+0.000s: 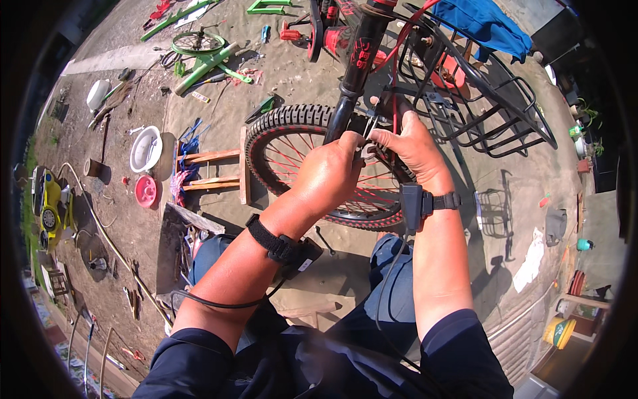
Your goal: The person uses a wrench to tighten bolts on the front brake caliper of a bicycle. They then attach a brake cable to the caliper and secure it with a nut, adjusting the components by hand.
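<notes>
A bicycle's front wheel, with a knobby black tyre (259, 136) and red spokes, stands in front of my knees. Both hands meet beside its black fork (344, 110), at the front brake (372, 121), where thin silver metal shows. My left hand (329, 167) is closed, thumb and fingers pressed together near the fork; what they hold is hidden. My right hand (420, 149) pinches at the brake from the right, its thumb pointing towards the left fingers. A red cable (395, 90) runs down past the right fingers. Dark straps with small boxes sit on both wrists.
A black wire basket (495, 116) and blue cloth (485, 26) are at upper right. A wooden stool (244, 166) lies left of the wheel. Further left are a white basin (145, 149), a pink bowl (146, 191) and green frame parts (206, 68). A metal tool tray (174, 243) stands by my left knee.
</notes>
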The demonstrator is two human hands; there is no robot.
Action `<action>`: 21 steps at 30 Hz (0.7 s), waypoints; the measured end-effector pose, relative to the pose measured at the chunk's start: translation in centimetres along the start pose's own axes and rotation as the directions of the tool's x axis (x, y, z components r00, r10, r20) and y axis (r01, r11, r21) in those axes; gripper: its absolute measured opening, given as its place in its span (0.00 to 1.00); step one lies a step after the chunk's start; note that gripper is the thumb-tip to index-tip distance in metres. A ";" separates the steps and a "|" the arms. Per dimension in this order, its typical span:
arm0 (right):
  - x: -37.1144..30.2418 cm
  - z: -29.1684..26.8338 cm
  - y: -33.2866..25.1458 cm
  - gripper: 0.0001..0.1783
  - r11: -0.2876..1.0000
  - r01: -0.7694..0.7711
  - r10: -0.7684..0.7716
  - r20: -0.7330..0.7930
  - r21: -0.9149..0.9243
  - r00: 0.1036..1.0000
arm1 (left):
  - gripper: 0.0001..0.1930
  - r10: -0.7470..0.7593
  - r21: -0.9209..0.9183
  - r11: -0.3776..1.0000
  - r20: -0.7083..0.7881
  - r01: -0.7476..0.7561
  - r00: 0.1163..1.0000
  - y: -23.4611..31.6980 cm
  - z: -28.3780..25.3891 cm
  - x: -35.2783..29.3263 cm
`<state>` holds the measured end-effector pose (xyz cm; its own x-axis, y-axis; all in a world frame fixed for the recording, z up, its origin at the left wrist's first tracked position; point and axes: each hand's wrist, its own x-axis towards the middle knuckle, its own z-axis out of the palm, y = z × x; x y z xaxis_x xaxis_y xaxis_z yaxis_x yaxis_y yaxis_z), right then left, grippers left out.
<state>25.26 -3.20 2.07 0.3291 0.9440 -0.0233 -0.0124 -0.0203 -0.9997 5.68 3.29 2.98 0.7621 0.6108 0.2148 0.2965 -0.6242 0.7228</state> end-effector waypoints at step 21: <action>-0.6 1.5 -1.4 0.49 0.975 0.017 -0.032 -0.068 -0.220 0.997 | 0.17 -0.124 -0.179 0.980 -0.196 0.088 0.973 -4.4 -1.2 -1.4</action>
<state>23.70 -3.22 3.53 0.3924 0.9198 0.0087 0.2013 -0.0766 -0.9765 2.65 5.77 0.31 0.5921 0.7667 0.2482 0.2552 -0.4705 0.8447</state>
